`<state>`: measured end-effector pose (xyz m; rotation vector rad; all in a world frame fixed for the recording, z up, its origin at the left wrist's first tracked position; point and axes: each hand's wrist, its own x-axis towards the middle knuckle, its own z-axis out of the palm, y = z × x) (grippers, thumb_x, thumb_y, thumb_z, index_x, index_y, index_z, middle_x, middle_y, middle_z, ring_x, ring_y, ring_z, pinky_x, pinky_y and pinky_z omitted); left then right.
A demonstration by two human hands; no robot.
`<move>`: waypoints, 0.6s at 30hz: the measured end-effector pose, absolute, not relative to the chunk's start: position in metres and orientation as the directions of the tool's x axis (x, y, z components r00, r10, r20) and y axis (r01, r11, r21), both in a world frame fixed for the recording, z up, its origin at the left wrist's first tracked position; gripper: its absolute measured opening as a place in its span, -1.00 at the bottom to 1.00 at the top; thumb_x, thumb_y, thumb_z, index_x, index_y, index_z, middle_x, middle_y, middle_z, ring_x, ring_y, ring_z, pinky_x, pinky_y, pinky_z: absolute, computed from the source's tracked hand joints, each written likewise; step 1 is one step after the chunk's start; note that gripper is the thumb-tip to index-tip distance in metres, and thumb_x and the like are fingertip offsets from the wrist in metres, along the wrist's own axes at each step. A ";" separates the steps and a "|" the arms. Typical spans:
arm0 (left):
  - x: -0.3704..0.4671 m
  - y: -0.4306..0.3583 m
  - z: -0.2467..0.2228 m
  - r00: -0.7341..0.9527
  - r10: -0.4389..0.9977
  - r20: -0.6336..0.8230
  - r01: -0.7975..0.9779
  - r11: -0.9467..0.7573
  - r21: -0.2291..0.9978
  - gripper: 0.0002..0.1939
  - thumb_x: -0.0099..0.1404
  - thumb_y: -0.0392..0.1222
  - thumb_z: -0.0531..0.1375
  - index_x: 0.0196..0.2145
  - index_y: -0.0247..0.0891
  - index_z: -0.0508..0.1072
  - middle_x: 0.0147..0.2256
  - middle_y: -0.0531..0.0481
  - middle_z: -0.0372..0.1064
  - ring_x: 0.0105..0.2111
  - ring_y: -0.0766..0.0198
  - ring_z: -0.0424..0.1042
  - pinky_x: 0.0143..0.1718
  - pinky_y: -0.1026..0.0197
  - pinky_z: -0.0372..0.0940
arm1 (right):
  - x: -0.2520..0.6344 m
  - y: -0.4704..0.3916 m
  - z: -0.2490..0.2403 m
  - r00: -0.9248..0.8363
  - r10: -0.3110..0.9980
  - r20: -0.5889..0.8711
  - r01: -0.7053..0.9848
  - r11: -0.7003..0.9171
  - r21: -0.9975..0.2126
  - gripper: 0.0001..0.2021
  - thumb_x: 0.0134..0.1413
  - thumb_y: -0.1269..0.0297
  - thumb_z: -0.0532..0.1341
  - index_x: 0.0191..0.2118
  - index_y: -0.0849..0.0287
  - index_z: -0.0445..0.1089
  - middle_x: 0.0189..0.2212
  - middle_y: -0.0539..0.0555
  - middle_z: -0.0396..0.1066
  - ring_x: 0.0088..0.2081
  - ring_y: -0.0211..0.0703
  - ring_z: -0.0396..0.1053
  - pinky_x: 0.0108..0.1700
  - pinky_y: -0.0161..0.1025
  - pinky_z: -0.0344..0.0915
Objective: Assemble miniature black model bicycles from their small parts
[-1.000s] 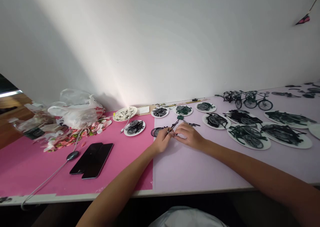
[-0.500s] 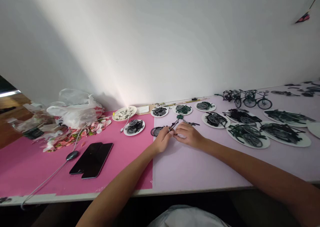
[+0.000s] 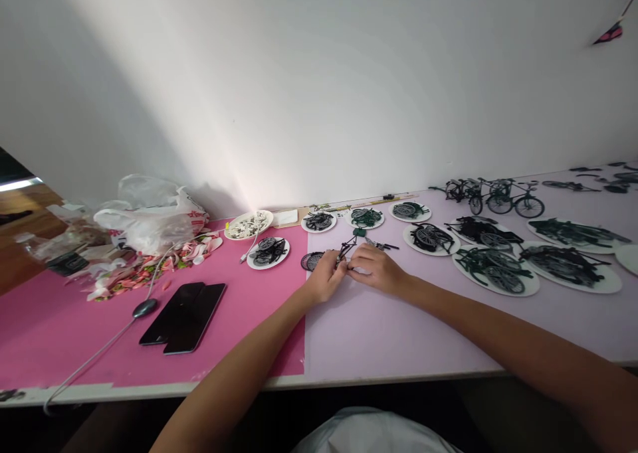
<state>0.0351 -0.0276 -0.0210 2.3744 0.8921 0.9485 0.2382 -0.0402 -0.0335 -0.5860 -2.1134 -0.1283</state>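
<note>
Your forearms: both reach forward over the lilac mat (image 3: 399, 333), converging at its far-left part.
Left hand (image 3: 325, 279): fingers curled and pinched on the near end of the small bike frame (image 3: 349, 247); wrist low, close to the mat.
Right hand (image 3: 377, 270): knuckles up, fingertips closed on the same part from the other side, touching your left fingers.
Bike frame: a thin dark model piece with a green bit at its far end, held just above the mat between your 2 hands, right beside a loose wheel (image 3: 312, 261).
Handling: it looks light, stiff and thin, so likely easy to snap; grip the thicker joints, not the slender struts, and keep the squeeze gentle.
Phones (image 3: 183, 317): 2 dark ones side by side on the pink mat (image 3: 60, 333), well left of your hands.
Parts plates (image 3: 366, 218): white discs of wheels and frames just beyond your hands.
Finished bikes (image 3: 498, 198): upright near the wall, far right.
</note>
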 end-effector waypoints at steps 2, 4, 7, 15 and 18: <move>0.035 -0.027 -0.021 0.561 0.695 0.449 0.405 -0.704 0.583 -0.70 0.50 -0.03 -0.09 -0.36 -0.18 0.19 -0.35 -0.05 0.26 -0.31 0.15 0.24 -0.19 0.05 0.21 | 0.238 -0.041 -0.033 -0.474 0.353 0.807 0.452 0.884 -0.121 -0.88 0.33 0.34 0.23 -0.27 0.09 0.48 -0.39 0.07 0.44 -0.28 -0.09 0.37 -0.21 -0.12 0.38; 0.035 -0.027 -0.021 0.569 0.690 0.448 0.397 -0.707 0.585 -0.70 0.51 -0.04 -0.11 -0.37 -0.17 0.17 -0.35 -0.05 0.25 -0.32 0.15 0.23 -0.19 0.06 0.21 | 0.237 -0.041 -0.031 -0.472 0.346 0.811 0.450 0.885 -0.116 -0.89 0.32 0.35 0.23 -0.28 0.09 0.47 -0.40 0.06 0.44 -0.29 -0.09 0.37 -0.22 -0.13 0.38; 0.035 -0.027 -0.021 0.580 0.681 0.447 0.370 -0.709 0.601 -0.68 0.51 -0.03 -0.14 -0.39 -0.16 0.15 -0.36 -0.04 0.23 -0.32 0.15 0.22 -0.18 0.05 0.21 | 0.235 -0.043 -0.029 -0.465 0.344 0.816 0.447 0.887 -0.118 -0.88 0.32 0.36 0.23 -0.29 0.10 0.45 -0.41 0.06 0.44 -0.31 -0.10 0.37 -0.24 -0.14 0.37; 0.030 -0.027 -0.018 0.557 0.691 0.461 0.360 -0.701 0.615 -0.61 0.54 0.01 -0.16 -0.31 -0.20 0.30 -0.31 -0.08 0.29 -0.26 0.12 0.28 -0.10 0.04 0.22 | 0.240 -0.050 -0.018 -0.419 0.305 0.855 0.499 0.864 -0.063 -0.89 0.32 0.36 0.21 -0.08 0.11 0.43 -0.38 0.07 0.48 -0.32 -0.09 0.41 -0.26 -0.14 0.41; 0.028 -0.025 -0.020 0.506 0.710 0.490 0.373 -0.692 0.618 -0.64 0.53 0.00 -0.13 -0.31 -0.20 0.29 -0.31 -0.07 0.31 -0.26 0.13 0.30 -0.10 0.05 0.22 | 0.238 -0.057 0.003 -0.507 0.163 0.846 0.497 0.857 0.133 -0.89 0.31 0.38 0.20 -0.09 0.12 0.42 -0.31 0.12 0.51 -0.25 -0.05 0.43 -0.20 -0.11 0.43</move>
